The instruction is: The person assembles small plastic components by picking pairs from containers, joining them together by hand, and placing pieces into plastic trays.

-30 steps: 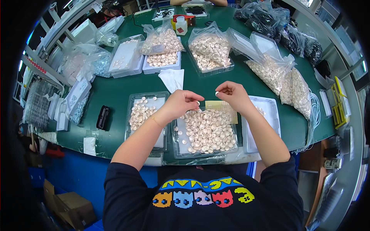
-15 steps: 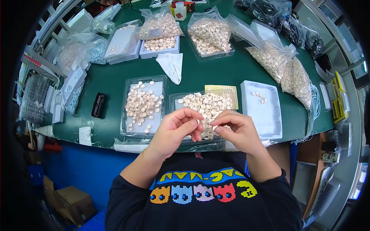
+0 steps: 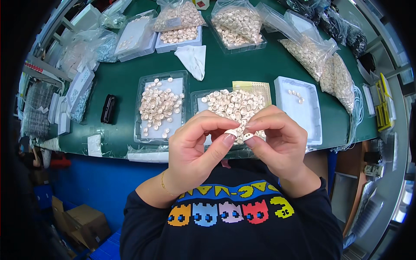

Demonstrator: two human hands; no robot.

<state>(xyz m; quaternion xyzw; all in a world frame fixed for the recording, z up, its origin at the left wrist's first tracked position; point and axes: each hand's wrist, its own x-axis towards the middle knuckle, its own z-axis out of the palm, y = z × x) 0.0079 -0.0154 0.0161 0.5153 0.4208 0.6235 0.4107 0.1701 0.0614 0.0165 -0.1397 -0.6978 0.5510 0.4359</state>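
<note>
Between the thumb and fingers of my left hand [image 3: 197, 141] is a small cream-coloured button [image 3: 232, 132]. My right hand [image 3: 281, 143] pinches a similar button, its holes showing [image 3: 248, 136]. The two hands almost meet, fingertips close together, above the middle clear tray [image 3: 196, 96] heaped with loose buttons [image 3: 225, 103]. To the left sits another clear plastic tray [image 3: 142, 93], its buttons [image 3: 159, 104] spread in a loose pile. On the right stands a white tray [image 3: 299, 125] with a short curved row of several buttons [image 3: 298, 95]. My hands cover the middle tray's near part.
Bags of buttons [image 3: 180, 17] rest on trays along the back, and more bulging bags [image 3: 331, 80] lie at the right. A white cloth [image 3: 193, 60], yellow card [image 3: 255, 86] and black case [image 3: 108, 109] lie on the green table [image 3: 121, 82]. White cords [image 3: 356, 112] hang at the right edge.
Both hands look larger and have come closer together, with the held buttons turned more into view. The whole scene has shifted slightly upward in the picture.
</note>
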